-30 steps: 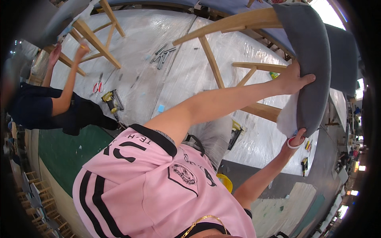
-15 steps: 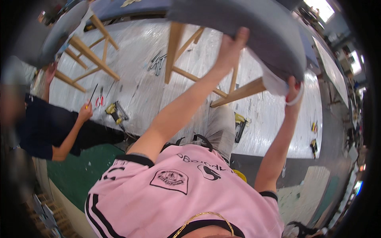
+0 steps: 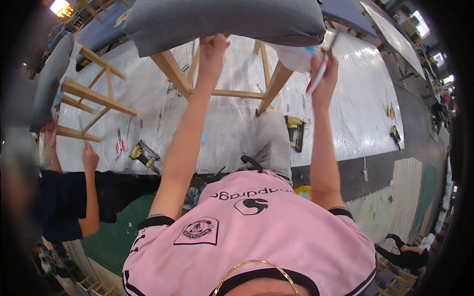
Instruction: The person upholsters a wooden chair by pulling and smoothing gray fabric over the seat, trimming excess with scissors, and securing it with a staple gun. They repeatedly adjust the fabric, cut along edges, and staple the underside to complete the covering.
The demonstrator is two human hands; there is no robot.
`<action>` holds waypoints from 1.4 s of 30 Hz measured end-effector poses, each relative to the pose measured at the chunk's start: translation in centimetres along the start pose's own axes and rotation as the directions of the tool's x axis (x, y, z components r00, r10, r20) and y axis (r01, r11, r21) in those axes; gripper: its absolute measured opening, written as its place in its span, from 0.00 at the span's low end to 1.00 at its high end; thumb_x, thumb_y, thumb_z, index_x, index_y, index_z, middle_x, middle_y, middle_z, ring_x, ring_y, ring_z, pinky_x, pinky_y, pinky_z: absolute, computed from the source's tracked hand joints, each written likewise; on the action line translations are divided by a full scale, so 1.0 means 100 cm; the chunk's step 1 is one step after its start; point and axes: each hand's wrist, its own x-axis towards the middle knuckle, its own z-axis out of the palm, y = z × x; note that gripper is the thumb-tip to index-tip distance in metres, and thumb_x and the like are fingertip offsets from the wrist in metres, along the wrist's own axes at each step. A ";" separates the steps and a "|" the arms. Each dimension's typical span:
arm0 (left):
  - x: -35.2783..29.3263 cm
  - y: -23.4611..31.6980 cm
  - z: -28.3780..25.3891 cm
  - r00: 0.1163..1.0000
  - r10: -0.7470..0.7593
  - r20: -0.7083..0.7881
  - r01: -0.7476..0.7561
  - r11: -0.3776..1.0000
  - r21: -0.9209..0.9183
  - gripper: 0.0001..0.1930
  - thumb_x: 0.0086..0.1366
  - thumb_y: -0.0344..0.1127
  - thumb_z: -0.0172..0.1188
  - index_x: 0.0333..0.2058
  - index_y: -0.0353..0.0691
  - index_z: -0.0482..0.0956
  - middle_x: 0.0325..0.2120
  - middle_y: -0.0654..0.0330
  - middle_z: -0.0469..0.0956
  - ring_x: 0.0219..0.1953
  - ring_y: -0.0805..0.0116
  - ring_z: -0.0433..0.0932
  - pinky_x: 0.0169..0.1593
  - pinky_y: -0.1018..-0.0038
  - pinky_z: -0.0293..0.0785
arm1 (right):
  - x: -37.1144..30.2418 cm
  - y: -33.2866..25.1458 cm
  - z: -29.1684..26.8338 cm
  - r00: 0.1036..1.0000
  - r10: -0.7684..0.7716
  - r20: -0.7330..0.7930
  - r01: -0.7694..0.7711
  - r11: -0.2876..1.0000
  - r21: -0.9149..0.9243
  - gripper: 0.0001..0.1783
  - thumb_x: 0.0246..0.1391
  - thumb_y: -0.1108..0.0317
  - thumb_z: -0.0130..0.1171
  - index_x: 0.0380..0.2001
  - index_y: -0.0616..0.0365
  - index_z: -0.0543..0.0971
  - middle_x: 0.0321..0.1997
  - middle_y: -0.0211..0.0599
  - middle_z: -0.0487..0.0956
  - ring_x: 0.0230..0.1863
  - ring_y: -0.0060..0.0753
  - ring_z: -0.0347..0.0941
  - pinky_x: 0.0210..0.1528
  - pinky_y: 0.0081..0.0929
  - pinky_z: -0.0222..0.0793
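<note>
A chair with a grey upholstered seat (image 3: 222,22) stands in front of me on wooden legs (image 3: 273,88). My left hand (image 3: 214,47) is closed at the seat's lower front edge, fingers curled on the grey fabric. From the seat's right underside hangs white lining cloth (image 3: 289,56). My right hand (image 3: 326,74) grips scissors (image 3: 320,74) with red and white handles beside that cloth. Their blade points upward, slightly blurred, near the seat's right corner.
The table (image 3: 355,103) is wrapped in clear film. Staple guns (image 3: 295,130) (image 3: 143,157) and red-handled scissors (image 3: 121,144) lie on it. At left, a co-worker (image 3: 69,202) handles another grey chair (image 3: 94,93). More tools lie near the right edge.
The chair has turned and shifted left in view. My left hand has moved left along the seat edge. My right hand has come away from the seat corner with the scissors, blade now upward.
</note>
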 end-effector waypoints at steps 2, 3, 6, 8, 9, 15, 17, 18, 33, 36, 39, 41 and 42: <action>-0.014 -0.015 0.017 0.996 -0.063 0.064 0.063 0.998 0.013 0.36 0.72 0.55 0.59 0.68 0.39 0.58 0.63 0.51 0.71 0.65 0.59 0.71 0.68 0.62 0.69 | -0.058 0.026 -0.004 0.995 0.070 -0.075 -0.050 0.970 0.236 0.19 0.69 0.64 0.59 0.55 0.62 0.70 0.41 0.34 0.74 0.41 0.23 0.73 0.47 0.25 0.72; -0.020 -0.020 0.031 0.986 -0.121 0.112 0.124 0.992 -0.023 0.36 0.73 0.54 0.60 0.69 0.41 0.56 0.64 0.50 0.69 0.66 0.58 0.70 0.68 0.62 0.68 | -0.082 0.030 -0.007 0.990 0.140 -0.007 -0.135 0.966 0.222 0.18 0.70 0.62 0.57 0.56 0.61 0.70 0.41 0.34 0.75 0.41 0.24 0.75 0.44 0.26 0.72; -0.019 -0.022 0.067 0.969 -0.172 0.177 0.209 0.954 -0.215 0.35 0.68 0.47 0.68 0.66 0.35 0.63 0.60 0.51 0.75 0.62 0.63 0.73 0.65 0.67 0.67 | -0.136 0.045 0.000 0.937 0.268 0.225 -0.318 0.921 0.223 0.23 0.70 0.54 0.57 0.57 0.58 0.69 0.46 0.37 0.75 0.47 0.23 0.73 0.48 0.26 0.71; -0.014 -0.027 0.068 0.968 -0.202 0.149 0.233 0.944 -0.232 0.34 0.64 0.45 0.74 0.60 0.30 0.71 0.53 0.53 0.81 0.56 0.69 0.76 0.61 0.71 0.68 | -0.138 0.025 0.010 0.882 0.238 0.408 -0.295 0.952 0.082 0.29 0.67 0.51 0.60 0.59 0.60 0.67 0.51 0.40 0.75 0.51 0.31 0.73 0.54 0.31 0.69; -0.019 -0.028 0.068 0.965 -0.225 0.132 0.248 0.950 -0.192 0.30 0.63 0.44 0.74 0.55 0.29 0.74 0.50 0.53 0.82 0.54 0.70 0.77 0.60 0.72 0.69 | -0.138 0.017 0.014 0.839 0.231 0.492 -0.272 0.962 0.013 0.32 0.66 0.50 0.62 0.60 0.61 0.66 0.53 0.41 0.75 0.54 0.35 0.73 0.58 0.34 0.69; -0.032 -0.003 0.075 0.966 -0.240 0.091 0.243 0.970 -0.018 0.20 0.64 0.42 0.74 0.46 0.33 0.83 0.44 0.56 0.85 0.47 0.73 0.80 0.56 0.73 0.72 | -0.113 0.010 0.035 0.856 0.241 0.457 -0.348 0.923 0.164 0.37 0.63 0.43 0.64 0.61 0.61 0.67 0.52 0.40 0.75 0.51 0.31 0.71 0.55 0.31 0.69; -0.034 -0.004 0.074 0.967 -0.237 0.098 0.231 0.971 0.064 0.19 0.64 0.42 0.74 0.45 0.33 0.83 0.42 0.57 0.85 0.45 0.73 0.81 0.53 0.74 0.73 | -0.103 0.001 0.043 0.885 0.207 0.417 -0.325 0.917 0.234 0.37 0.63 0.42 0.63 0.60 0.61 0.68 0.49 0.37 0.74 0.45 0.26 0.71 0.47 0.24 0.71; -0.036 -0.004 0.074 0.966 -0.242 0.092 0.238 0.970 0.050 0.20 0.64 0.43 0.74 0.45 0.33 0.83 0.42 0.57 0.85 0.45 0.73 0.81 0.52 0.74 0.74 | -0.098 -0.004 0.045 0.896 0.185 0.404 -0.296 0.927 0.230 0.36 0.63 0.42 0.64 0.59 0.61 0.69 0.47 0.36 0.74 0.44 0.25 0.71 0.46 0.24 0.71; -0.017 0.064 0.002 0.831 -0.446 0.332 -0.022 0.570 0.821 0.35 0.65 0.62 0.64 0.49 0.29 0.84 0.42 0.46 0.86 0.43 0.56 0.84 0.49 0.67 0.77 | -0.092 -0.010 0.044 0.945 0.198 0.261 -0.242 0.958 0.151 0.25 0.65 0.50 0.65 0.51 0.63 0.79 0.24 0.25 0.73 0.23 0.15 0.65 0.26 0.18 0.62; -0.019 0.133 0.029 0.936 -0.160 0.314 -0.172 0.571 0.803 0.20 0.64 0.50 0.69 0.44 0.40 0.88 0.43 0.52 0.86 0.46 0.59 0.83 0.52 0.65 0.76 | -0.096 -0.008 0.045 0.941 0.243 0.235 -0.283 0.946 0.155 0.26 0.63 0.51 0.67 0.51 0.64 0.79 0.26 0.26 0.74 0.26 0.14 0.64 0.28 0.17 0.63; -0.008 0.135 0.058 0.686 0.469 0.556 -0.701 0.224 0.677 0.13 0.62 0.40 0.73 0.43 0.43 0.88 0.45 0.56 0.86 0.52 0.59 0.82 0.57 0.64 0.73 | -0.093 -0.006 0.051 0.955 0.212 0.206 -0.248 0.953 0.172 0.26 0.63 0.51 0.67 0.51 0.64 0.79 0.27 0.26 0.74 0.27 0.15 0.64 0.29 0.18 0.65; 0.004 0.126 0.073 0.568 0.506 0.649 -0.762 0.025 0.648 0.12 0.58 0.39 0.73 0.40 0.44 0.87 0.52 0.53 0.80 0.58 0.51 0.75 0.62 0.57 0.67 | -0.087 -0.010 0.051 0.953 0.207 0.220 -0.238 0.963 0.124 0.27 0.63 0.51 0.67 0.52 0.64 0.78 0.28 0.26 0.73 0.28 0.15 0.64 0.30 0.18 0.66; 0.008 0.122 0.077 0.613 0.435 0.660 -0.749 0.054 0.661 0.11 0.56 0.40 0.73 0.37 0.44 0.86 0.59 0.50 0.75 0.63 0.45 0.69 0.66 0.51 0.62 | -0.085 -0.009 0.051 0.958 0.188 0.219 -0.219 0.968 0.125 0.27 0.64 0.51 0.67 0.52 0.64 0.78 0.28 0.26 0.73 0.28 0.15 0.64 0.31 0.19 0.66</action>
